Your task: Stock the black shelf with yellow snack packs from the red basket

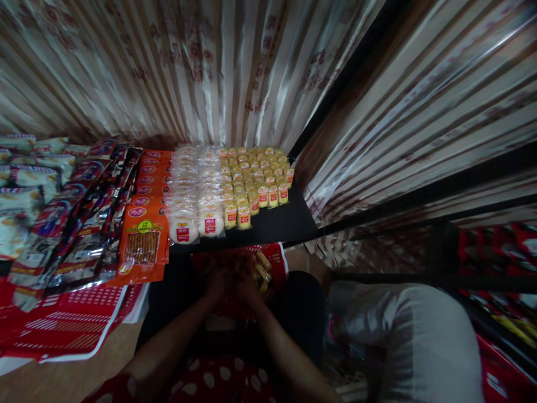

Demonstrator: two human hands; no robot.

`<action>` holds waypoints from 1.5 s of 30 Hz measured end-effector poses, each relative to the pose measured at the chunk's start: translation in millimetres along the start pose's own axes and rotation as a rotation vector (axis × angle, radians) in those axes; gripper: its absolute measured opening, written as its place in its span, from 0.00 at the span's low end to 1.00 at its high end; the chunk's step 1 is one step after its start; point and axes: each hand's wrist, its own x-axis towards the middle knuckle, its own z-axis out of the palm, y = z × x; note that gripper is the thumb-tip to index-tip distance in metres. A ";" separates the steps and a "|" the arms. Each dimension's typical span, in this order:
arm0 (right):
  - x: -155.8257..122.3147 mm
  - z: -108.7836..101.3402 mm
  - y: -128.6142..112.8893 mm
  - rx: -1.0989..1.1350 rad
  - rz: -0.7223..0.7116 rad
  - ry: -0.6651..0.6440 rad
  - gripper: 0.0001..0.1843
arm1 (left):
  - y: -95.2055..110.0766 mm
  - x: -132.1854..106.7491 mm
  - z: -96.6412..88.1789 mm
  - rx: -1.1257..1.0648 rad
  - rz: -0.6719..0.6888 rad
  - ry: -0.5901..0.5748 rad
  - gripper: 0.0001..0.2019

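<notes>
Well, far L of the hands lie white pkts (36, 179) & dark pkts (54, 232) above a side basket (75, 324), then orange pkts (142, 224) nearer in, w/ round white cakes (187, 232) & small yellow cakes (243, 218) on the blk table (285, 221) just beyond the grip. L hand (218, 275) and R hand (242, 275) are close tog. at the red lap basket (277, 258), too dim to tell how far open or if holding anything, gold pkts (262, 270) just R of them. Farther R: another person's pale-trousered knee (428, 324).
</notes>
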 end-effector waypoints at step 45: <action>79.8 -127.4 -118.8 -0.234 -0.368 0.568 0.22 | 172.6 -8.8 -58.5 -0.120 0.625 0.483 0.14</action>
